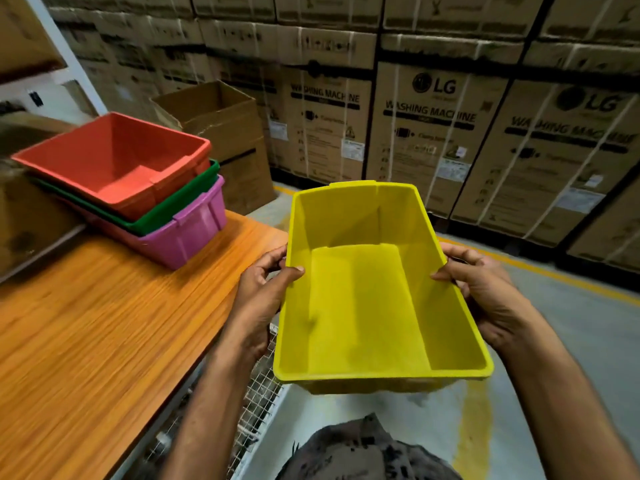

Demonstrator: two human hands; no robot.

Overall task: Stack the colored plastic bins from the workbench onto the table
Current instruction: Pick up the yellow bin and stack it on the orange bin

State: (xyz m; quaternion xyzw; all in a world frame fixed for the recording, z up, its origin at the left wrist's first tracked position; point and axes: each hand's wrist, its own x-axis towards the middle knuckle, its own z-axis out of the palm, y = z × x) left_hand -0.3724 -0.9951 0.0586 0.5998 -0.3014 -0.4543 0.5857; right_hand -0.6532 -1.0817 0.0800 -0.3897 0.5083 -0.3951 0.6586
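While red bin [114, 161] nests in green [180, 209] and pink [187, 237]: empty yellow bin [374, 299], rims clasped by left hand [263, 299] and right hand [485, 292].

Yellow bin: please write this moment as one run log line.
yellow bin: held in air, empty | left hand, right hand: gripping side rims | stack on table: red over green over pink
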